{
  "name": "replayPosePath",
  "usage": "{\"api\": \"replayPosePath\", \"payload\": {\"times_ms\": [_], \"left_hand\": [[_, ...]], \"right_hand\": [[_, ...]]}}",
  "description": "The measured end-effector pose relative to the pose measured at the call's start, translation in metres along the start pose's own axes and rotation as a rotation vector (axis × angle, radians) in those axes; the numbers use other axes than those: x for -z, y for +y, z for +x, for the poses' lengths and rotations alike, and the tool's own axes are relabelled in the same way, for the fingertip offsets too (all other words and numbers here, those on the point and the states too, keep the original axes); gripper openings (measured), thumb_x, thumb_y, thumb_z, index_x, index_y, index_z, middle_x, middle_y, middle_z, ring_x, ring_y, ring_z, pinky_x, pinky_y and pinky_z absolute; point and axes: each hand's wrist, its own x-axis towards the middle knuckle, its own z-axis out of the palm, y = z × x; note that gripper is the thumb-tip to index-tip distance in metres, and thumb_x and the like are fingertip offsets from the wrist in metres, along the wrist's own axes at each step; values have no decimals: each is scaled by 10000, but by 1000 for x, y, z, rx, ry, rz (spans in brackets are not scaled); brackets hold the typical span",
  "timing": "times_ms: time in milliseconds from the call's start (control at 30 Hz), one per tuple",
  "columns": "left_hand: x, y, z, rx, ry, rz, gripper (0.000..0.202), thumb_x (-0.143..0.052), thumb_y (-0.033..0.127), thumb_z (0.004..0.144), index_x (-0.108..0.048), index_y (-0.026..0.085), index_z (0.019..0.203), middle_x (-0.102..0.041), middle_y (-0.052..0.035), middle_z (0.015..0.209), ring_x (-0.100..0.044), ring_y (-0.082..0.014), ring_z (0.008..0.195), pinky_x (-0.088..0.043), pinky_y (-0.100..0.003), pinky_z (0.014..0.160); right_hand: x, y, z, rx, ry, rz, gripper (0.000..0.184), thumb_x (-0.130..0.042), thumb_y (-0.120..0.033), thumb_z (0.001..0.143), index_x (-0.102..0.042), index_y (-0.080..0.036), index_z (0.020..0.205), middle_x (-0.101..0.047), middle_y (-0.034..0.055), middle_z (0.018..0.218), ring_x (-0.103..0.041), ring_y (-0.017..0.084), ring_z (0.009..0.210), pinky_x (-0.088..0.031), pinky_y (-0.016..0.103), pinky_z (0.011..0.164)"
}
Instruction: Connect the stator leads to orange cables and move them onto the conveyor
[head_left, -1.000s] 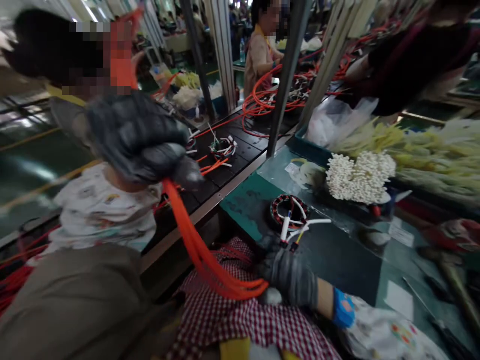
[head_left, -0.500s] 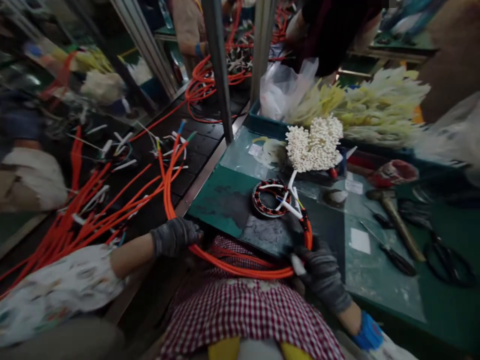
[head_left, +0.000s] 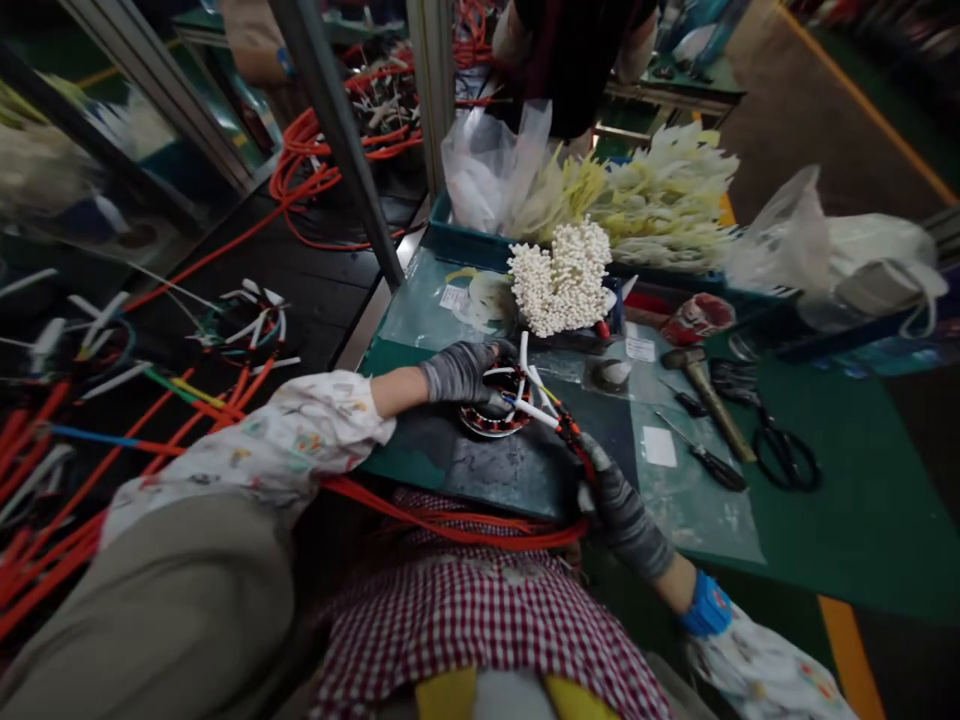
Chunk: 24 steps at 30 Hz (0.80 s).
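Note:
My left hand (head_left: 460,372), in a grey glove, rests over the rim of a wound motor stator (head_left: 491,405) lying flat on the dark green work mat (head_left: 517,475). The stator has red and black windings, and white sleeved leads rise from it. My right hand (head_left: 626,522), also gloved, grips orange wires (head_left: 574,432) close to the stator. A bundle of orange cable (head_left: 457,522) sags across my checked apron (head_left: 480,620) towards the left.
A claw hammer (head_left: 709,405), a screwdriver (head_left: 709,465) and black scissors (head_left: 784,455) lie to the right. Behind the stator are white sleeves (head_left: 562,275) and a teal tray (head_left: 465,235). A black conveyor (head_left: 322,265) with more wired stators runs along the left, past metal posts.
My left hand has moved from the mat's near edge onto the stator. My right hand has come closer to the stator, and the orange wires now lie lower across my lap.

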Motion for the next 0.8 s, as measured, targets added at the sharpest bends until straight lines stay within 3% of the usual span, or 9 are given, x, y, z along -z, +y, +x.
{"api": "replayPosePath", "payload": {"times_ms": [133, 300, 400, 500, 567, 667, 800], "left_hand": [[-8, -6, -50, 141, 134, 55, 590, -857, 509, 928, -736, 207, 1420, -869, -122, 1149, -837, -339, 1029, -679, -458, 961], [-33, 1, -112, 240, 415, -196, 587, -671, 531, 1050, -667, 213, 1543, -815, -158, 1429, -819, -359, 1210, -680, -519, 1096], [-50, 4, -120, 282, 557, -320, 589, -545, 536, 1112, -625, 165, 1562, -782, -187, 1487, -798, -350, 1284, -669, -548, 1158], [-58, 1, -117, 314, 589, -392, 563, -512, 546, 1126, -648, 179, 1531, -764, -169, 1530, -755, -346, 1386, -614, -566, 1258], [-62, -3, -115, 326, 575, -408, 554, -510, 554, 1127, -661, 198, 1523, -757, -147, 1554, -729, -340, 1432, -581, -557, 1305], [-68, -6, -114, 344, 576, -396, 552, -474, 556, 1134, -679, 199, 1501, -775, -148, 1512, -744, -345, 1395, -592, -560, 1294], [-64, -13, -114, 326, 542, -390, 535, -472, 568, 1115, -731, 212, 1418, -806, -151, 1438, -777, -349, 1313, -634, -538, 1234]], "right_hand": [[2, 12, 31, 11, 75, -9, 814, -496, -101, 1092, -338, -337, 1855, -777, 142, 1538, -812, 309, 1351, -739, 491, 1086], [0, 22, 100, 66, 48, -57, 480, -553, -148, 1124, -769, -296, 1526, -834, 127, 1421, -842, 282, 1203, -739, 408, 956], [1, 11, 143, 0, 22, -40, 294, -612, -275, 1152, -874, -272, 1286, -893, 101, 1202, -856, 271, 1067, -722, 404, 923], [4, -9, 184, -108, -39, -27, 319, -623, -395, 1166, -856, -238, 1317, -889, 92, 1163, -844, 253, 973, -699, 362, 835], [5, -23, 203, -7, -141, -81, 350, -592, -375, 1176, -841, -241, 1383, -878, 103, 1232, -824, 270, 1031, -679, 375, 854], [7, -33, 203, 120, -223, -224, 374, -590, -305, 1168, -821, -259, 1459, -860, 143, 1294, -775, 312, 1102, -642, 427, 896], [7, -27, 163, 117, -121, -418, 384, -582, -198, 1137, -851, -259, 1406, -865, 126, 1112, -745, 280, 964, -575, 370, 799]]}}
